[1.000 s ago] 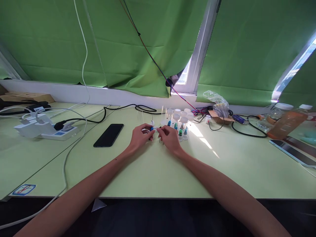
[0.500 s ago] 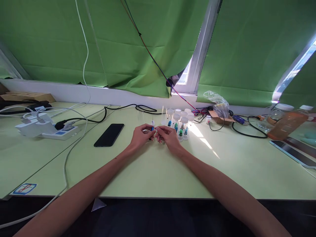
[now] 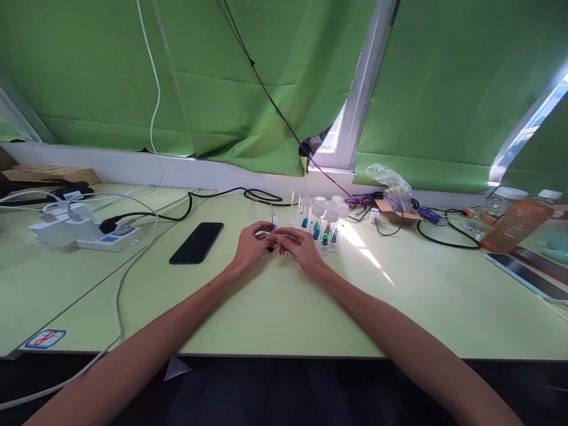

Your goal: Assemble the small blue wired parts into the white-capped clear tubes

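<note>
My left hand point(image 3: 252, 244) is closed in a pinch around a small blue piece point(image 3: 273, 228) with a thin dark rod pointing up from it. Its exact kind is too small to make out. Against the left fingertips, my right hand point(image 3: 302, 247) has its thumb and fingers pressed together; whatever lies between them is hidden. Just right of the hands stand several clear tubes with white caps point(image 3: 331, 215), holding small blue and green pieces point(image 3: 325, 238).
A black phone point(image 3: 196, 243) lies left of my hands. Farther left is a white power strip point(image 3: 106, 239) with cables. Behind the tubes, a small cardboard box point(image 3: 393, 213) holds a plastic bag. Bottles point(image 3: 517, 225) and another phone point(image 3: 528, 275) are at right.
My right hand has shifted slightly left, its fingers now overlapping the left fingertips. The thin rod on the blue piece leans a little differently.
</note>
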The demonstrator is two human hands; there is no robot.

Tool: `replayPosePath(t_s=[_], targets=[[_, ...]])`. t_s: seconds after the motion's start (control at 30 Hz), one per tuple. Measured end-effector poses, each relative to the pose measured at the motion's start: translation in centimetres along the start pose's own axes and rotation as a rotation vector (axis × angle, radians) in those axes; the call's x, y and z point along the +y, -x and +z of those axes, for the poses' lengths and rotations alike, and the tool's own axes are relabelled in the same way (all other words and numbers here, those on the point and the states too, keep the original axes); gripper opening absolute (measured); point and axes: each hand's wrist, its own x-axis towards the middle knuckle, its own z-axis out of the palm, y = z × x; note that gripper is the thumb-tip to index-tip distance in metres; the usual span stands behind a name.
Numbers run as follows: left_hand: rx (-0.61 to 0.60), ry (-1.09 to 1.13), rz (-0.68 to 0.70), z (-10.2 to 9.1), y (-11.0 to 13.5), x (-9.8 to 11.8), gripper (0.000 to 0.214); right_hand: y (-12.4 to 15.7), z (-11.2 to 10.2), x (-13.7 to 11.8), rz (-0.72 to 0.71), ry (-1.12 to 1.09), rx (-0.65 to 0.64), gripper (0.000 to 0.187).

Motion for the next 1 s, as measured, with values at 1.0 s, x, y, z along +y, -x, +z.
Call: replayPosePath(t_s=[1.0], targets=[[-0.034, -0.101, 0.112, 0.2, 0.1, -0.4, 0.032, 0.6, 0.4, -0.4, -0.406, 0.713, 0.091, 0.017]])
